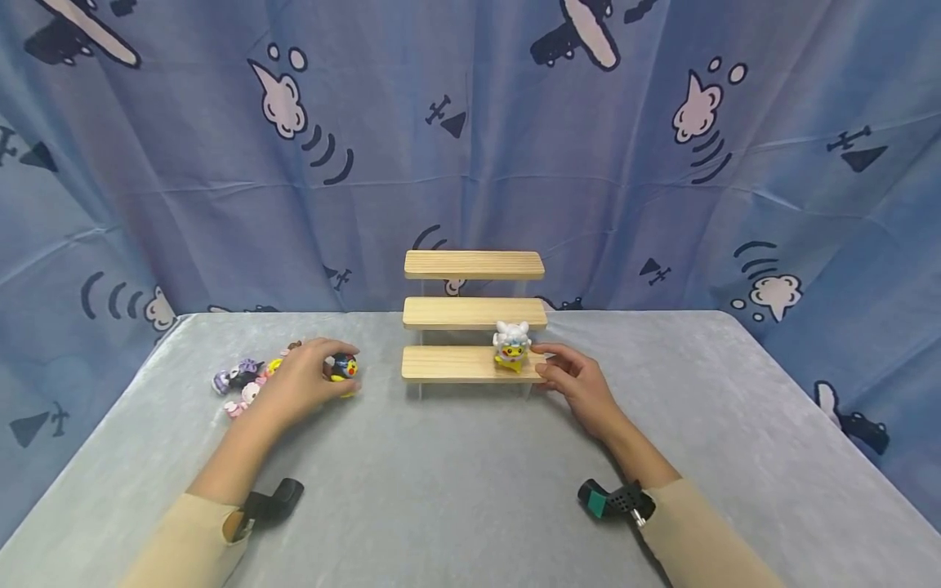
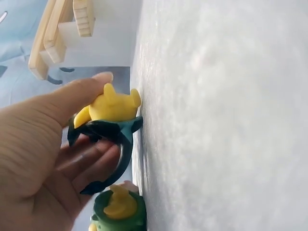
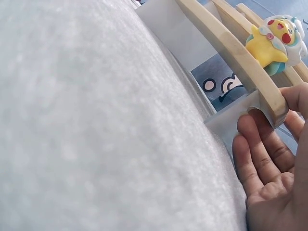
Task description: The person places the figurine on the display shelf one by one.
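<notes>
At the left of the table, my left hand (image 1: 297, 384) grips a small yellow figurine in a dark hooded costume (image 1: 343, 367) between thumb and fingers. The left wrist view shows its yellow underside (image 2: 113, 106) and a dark curled tail, close to the tabletop. My right hand (image 1: 584, 388) holds the right end of the lowest board of a three-tier wooden display stand (image 1: 448, 363), with several fingers beneath the board. On that board, near its right end, a yellow figurine with a white hood (image 1: 510, 347) stands upright, beside my right fingers.
Several small figurines (image 1: 246, 382) lie grouped behind and left of my left hand. One in green (image 2: 122, 211) is close to that hand in the left wrist view. A grey cloth covers the table (image 1: 441, 490); a blue patterned curtain (image 1: 470, 147) hangs behind it.
</notes>
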A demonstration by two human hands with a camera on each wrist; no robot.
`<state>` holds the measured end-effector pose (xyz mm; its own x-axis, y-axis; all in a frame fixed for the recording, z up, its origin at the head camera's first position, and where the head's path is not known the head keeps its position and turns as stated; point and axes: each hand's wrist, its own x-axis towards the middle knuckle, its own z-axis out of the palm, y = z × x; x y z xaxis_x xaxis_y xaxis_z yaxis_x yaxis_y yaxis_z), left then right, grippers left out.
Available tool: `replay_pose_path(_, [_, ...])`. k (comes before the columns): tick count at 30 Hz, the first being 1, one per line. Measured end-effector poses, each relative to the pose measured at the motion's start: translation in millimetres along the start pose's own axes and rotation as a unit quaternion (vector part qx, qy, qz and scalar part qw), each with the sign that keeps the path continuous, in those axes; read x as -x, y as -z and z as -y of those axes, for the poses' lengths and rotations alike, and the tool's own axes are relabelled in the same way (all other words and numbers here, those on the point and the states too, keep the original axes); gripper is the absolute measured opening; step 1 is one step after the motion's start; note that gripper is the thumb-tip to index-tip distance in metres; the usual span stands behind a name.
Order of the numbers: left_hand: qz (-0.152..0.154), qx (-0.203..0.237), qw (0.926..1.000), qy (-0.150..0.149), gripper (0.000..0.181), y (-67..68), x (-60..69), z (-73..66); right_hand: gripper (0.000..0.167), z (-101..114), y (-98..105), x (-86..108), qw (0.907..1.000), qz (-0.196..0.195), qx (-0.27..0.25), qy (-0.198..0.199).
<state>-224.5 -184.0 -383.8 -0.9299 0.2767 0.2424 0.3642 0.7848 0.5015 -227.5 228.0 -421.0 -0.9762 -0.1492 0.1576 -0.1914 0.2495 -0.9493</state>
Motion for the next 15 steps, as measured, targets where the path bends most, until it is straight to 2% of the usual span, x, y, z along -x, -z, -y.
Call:
replay_pose_path(5, [0.027,0.016,0.9992,0.024,0.048,-0.5,-1.6,-1.8,0.038,-0.6,0.5,0.1,1.0,0.0,0.0,-0.002])
replay_pose_path(11, [0.02,0.003,0.9998,0.001,0.04,-2.6,-0.1,-2.8,0.038,-0.6,0.7,0.0,1.0,0.0,-0.001,-0.006])
replay_pose_path(15, [0.019,0.004,0.9998,0.001,0.039,-1.5,1.0,-3.7,0.039,0.8,0.2,-0.2,1.0,-0.001,-0.004,-0.008])
